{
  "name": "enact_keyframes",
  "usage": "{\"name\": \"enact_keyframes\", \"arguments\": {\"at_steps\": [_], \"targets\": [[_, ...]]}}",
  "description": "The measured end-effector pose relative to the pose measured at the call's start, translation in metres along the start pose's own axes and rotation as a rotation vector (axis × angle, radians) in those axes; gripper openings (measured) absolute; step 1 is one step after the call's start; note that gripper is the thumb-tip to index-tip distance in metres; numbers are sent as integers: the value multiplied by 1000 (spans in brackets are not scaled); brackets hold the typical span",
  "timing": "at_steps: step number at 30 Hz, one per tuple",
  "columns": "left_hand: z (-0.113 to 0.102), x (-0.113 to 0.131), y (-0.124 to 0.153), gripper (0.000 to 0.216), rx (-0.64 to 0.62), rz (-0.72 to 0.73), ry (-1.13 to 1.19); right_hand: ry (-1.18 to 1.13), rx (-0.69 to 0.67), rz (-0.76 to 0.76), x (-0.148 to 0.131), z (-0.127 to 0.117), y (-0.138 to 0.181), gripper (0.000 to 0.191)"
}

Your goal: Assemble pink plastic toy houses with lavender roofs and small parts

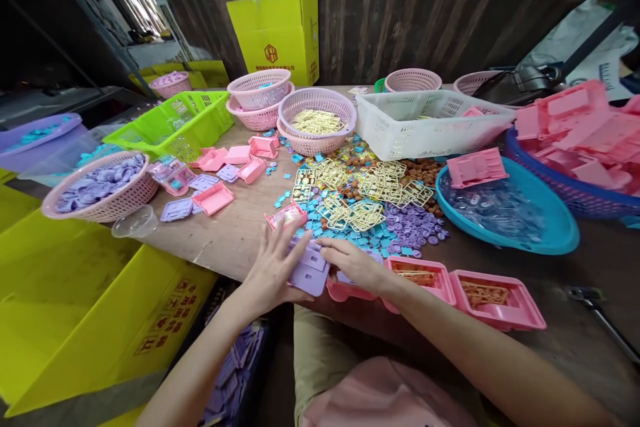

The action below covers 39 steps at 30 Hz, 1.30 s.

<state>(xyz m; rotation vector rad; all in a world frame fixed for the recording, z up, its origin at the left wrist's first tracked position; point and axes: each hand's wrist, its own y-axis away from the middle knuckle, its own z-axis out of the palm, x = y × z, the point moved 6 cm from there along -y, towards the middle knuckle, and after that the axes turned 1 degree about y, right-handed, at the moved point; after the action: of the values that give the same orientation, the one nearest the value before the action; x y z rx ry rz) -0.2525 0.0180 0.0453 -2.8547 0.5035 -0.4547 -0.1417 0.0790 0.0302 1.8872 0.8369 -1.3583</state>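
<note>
A light purple plastic panel (311, 275) with small rectangular slots is held tilted at the table's front edge. My left hand (273, 267) grips its left side, thumb low and fingers spread across the top. My right hand (356, 265) is closed at the panel's upper right edge, its fingertips partly hidden. Just beyond my left fingers lies a small pink tray (285, 215) with a printed piece in it. Under and beside my right forearm stand pink cases (523, 303) holding orange-brown parts. Past my hands spread blue pieces (367, 238), purple discs (413, 227) and cream frames (367, 215).
A blue basin (560, 230) of clear parts stands right, near a heap of pink shells (595, 133). Baskets line the back, including a white crate (395, 137) and green crate (193, 137). A wrench-like tool (600, 313) lies right; a yellow carton (100, 327) stands left.
</note>
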Motion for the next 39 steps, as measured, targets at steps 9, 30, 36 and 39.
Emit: {"name": "enact_keyframes", "arguments": {"at_steps": [9,30,36,39], "targets": [[31,-22,-23,99,-218,-81,-89,825,166,-124,21,-26,33,73],[54,-17,-29,86,-336,105,-84,1096,138,58,50,-13,35,81],[54,-24,-33,73,-262,41,-10,1134,160,84,55,-11,34,75],[52,-30,-34,49,-203,-12,125,1148,147,97,56,-10,33,75]]}}
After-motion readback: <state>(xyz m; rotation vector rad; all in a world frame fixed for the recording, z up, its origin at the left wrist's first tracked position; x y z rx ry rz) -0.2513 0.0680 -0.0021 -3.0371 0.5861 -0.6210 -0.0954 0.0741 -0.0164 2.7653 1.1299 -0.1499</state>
